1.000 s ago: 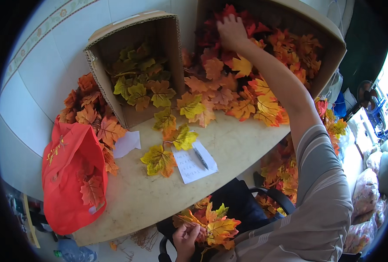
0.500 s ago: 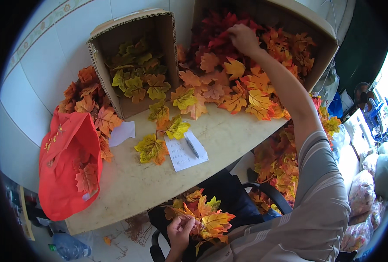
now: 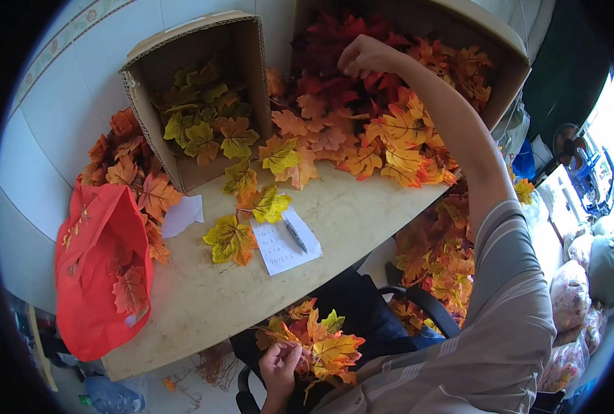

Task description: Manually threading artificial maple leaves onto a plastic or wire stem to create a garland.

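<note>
Leaves (image 3: pixel 334 350), jagged, orange-yellow, pinched in left hand (image 3: pixel 280 362), right hand (image 3: pixel 366 56) curled, hold unclear

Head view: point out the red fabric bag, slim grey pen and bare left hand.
Red fabric bag (image 3: pixel 93 283), head view: its side.
Slim grey pen (image 3: pixel 294 235), head view: barrel's middle.
Bare left hand (image 3: pixel 277 368), head view: its middle.

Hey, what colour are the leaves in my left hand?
The leaves are mostly orange and yellow, with some yellow-green; head view.
</note>
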